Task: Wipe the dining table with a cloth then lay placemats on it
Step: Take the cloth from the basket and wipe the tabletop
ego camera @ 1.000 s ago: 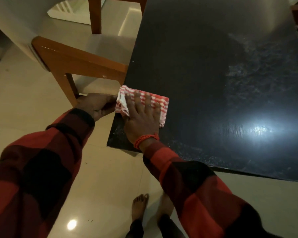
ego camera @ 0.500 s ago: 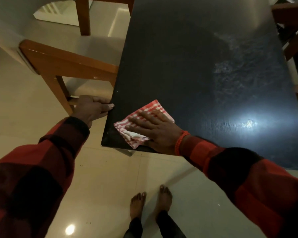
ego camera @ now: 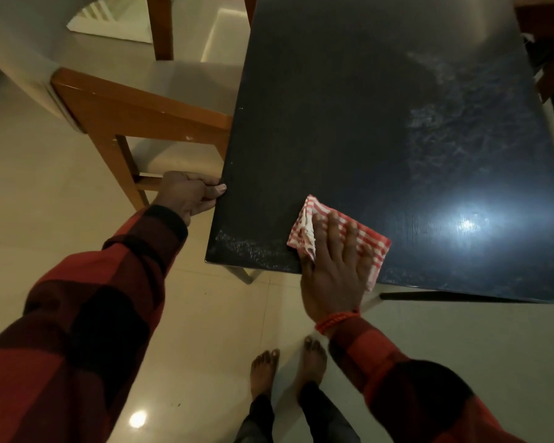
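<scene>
Landmark: the table (ego camera: 349, 123); every position below is given relative to it.

Right hand (ego camera: 335, 276): your palm lies flat on the cloth (ego camera: 370, 243), fingers straight and spread, nothing curled round it. The likely reason is even downward pressure, so the whole fold sweeps the surface.

Cloth position: on the table top, near its front edge, a little in from the front left corner. The heel of your right hand overhangs that edge.

Left hand (ego camera: 191, 195): it holds the left edge of the table, thumb laid on the top and fingers curled under the rim. Judged purpose: to brace your body while you wipe.

Cloth material: thin woven fabric, red and white check, folded into a rough rectangle with a bunched white fold beside your thumb. It should crease and slide easily.

Table surface: dark, glossy, flat and rectangular, with a faint grain. A lamp reflection glares to the right of the cloth. Dull mottled smears show toward the right side and at the front left corner.

Chair (ego camera: 135, 110): tucked against the left edge of the table; orange-brown wooden frame, pale smooth seat.

Floor (ego camera: 77, 203): pale polished tiles below the front edge; your bare feet stand there.

Placemats: none in view.

Task stage: judged as wiping in hand; placemat laying not begun.
</scene>
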